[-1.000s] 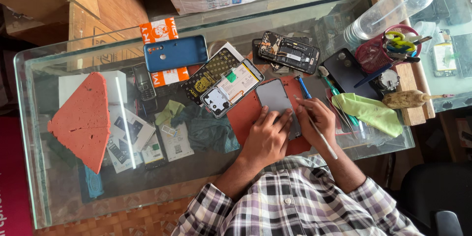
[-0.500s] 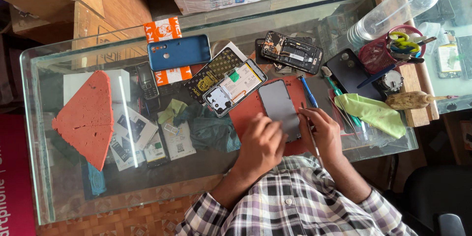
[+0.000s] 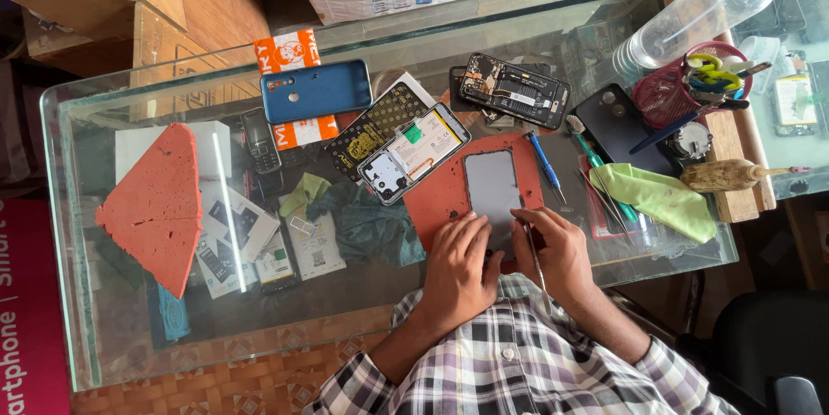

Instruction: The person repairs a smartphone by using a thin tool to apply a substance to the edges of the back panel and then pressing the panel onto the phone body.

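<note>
Left hand: our left hand point(image 3: 458, 261) lies flat on the near end of the grey phone panel point(image 3: 492, 186), fingers together and bent slightly, pressing down on it rather than closed round it.
Right hand: our right hand point(image 3: 557, 251) sits just beside the left, fingers pinched narrow on a thin metal tool point(image 3: 534, 255) whose tip meets the panel's right edge.
Phone panel: it lies face down on the red work mat point(image 3: 436, 199), near the front edge of the glass table point(image 3: 363, 311), directly ahead of our checked shirt.
Beside the mat, left: an opened phone with white battery point(image 3: 414, 154) lies tilted, touching the mat's corner; a dark patterned back cover point(image 3: 376, 128) lies under its far side, and a blue phone case point(image 3: 316, 90) sits farther back.
Far side: a second opened phone point(image 3: 515, 89) showing its dark internals rests beyond the mat.
Right of the mat: a blue screwdriver point(image 3: 546, 163) lies just beside the mat; a black phone back point(image 3: 615, 120), a green cloth point(image 3: 661, 197) and a wooden-handled brush point(image 3: 730, 175) lie farther right.
Back right: a red mesh cup of tools point(image 3: 669, 95) stands by a clear spray bottle point(image 3: 691, 13).
Under the glass, left: a red triangular sponge block point(image 3: 160, 208) rests among small boxes and papers.
</note>
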